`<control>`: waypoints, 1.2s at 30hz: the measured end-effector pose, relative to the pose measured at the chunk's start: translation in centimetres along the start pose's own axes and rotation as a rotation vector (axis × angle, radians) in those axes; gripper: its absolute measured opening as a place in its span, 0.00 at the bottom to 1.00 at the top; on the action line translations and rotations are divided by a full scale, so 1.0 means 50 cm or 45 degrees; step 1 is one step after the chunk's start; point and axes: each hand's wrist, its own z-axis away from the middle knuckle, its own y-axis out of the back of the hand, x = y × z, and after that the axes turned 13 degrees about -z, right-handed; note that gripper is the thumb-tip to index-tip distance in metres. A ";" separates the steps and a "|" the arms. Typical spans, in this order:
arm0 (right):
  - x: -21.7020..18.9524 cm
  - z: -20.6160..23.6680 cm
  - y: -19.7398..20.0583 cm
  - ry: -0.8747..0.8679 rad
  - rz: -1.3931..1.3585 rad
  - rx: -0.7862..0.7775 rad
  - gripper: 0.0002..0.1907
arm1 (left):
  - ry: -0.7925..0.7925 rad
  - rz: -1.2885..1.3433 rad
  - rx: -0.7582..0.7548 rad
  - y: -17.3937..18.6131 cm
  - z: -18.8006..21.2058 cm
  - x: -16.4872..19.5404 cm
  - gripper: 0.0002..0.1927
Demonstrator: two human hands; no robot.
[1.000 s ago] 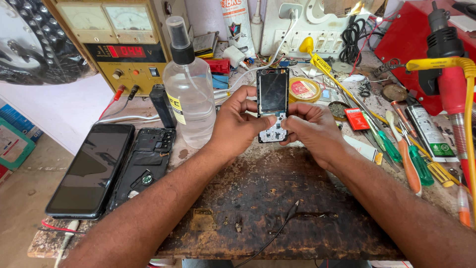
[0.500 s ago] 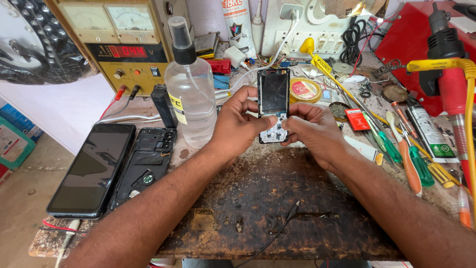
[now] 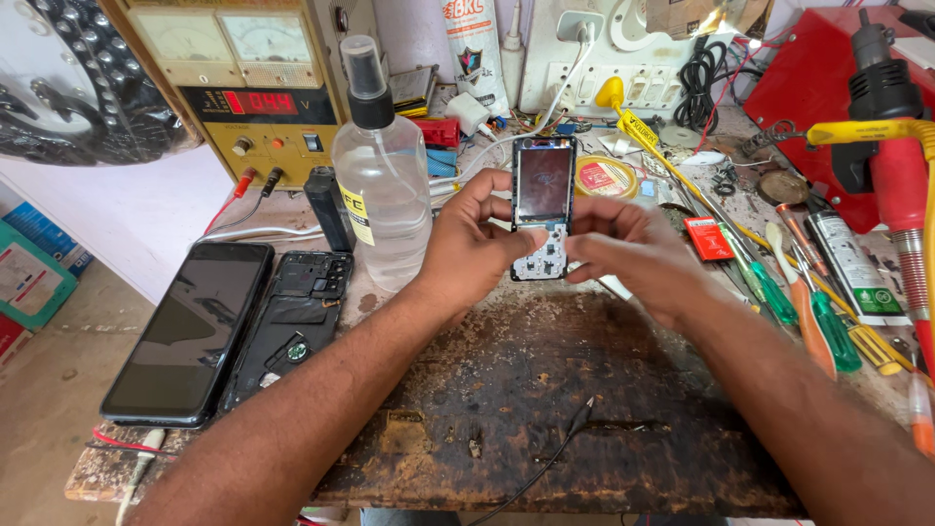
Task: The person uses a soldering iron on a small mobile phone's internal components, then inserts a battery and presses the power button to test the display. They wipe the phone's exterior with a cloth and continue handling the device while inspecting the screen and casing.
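Both my hands hold a small opened keypad phone (image 3: 542,205) upright above the worn wooden bench (image 3: 545,409). Its dark screen sits at the top and a bare white keypad board shows below. My left hand (image 3: 474,242) grips its left edge, thumb on the front near the keypad board. My right hand (image 3: 633,255) grips the right edge, fingers wrapped behind. A clear spray bottle (image 3: 380,175) with a black nozzle stands just left of my left hand.
A black smartphone (image 3: 190,331) and an opened phone back frame (image 3: 292,326) lie at the left. A bench power supply (image 3: 243,88) stands at the back left. Several screwdrivers (image 3: 808,302) and a red and yellow heat tool (image 3: 901,195) crowd the right. A thin probe wire (image 3: 555,448) lies near the front.
Both hands and the keypad phone stay in nearly the same place; only a slight shift of the view shows.
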 end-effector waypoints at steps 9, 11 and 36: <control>-0.036 0.021 0.002 0.541 0.449 0.135 0.23 | 0.077 -0.061 -0.073 -0.011 0.004 -0.004 0.24; -0.031 0.018 0.006 0.499 0.493 0.163 0.23 | 0.090 -0.080 -0.091 -0.013 0.006 -0.004 0.24; -0.024 0.004 0.048 0.412 0.208 0.116 0.14 | 0.253 0.008 -0.195 -0.027 0.011 -0.004 0.24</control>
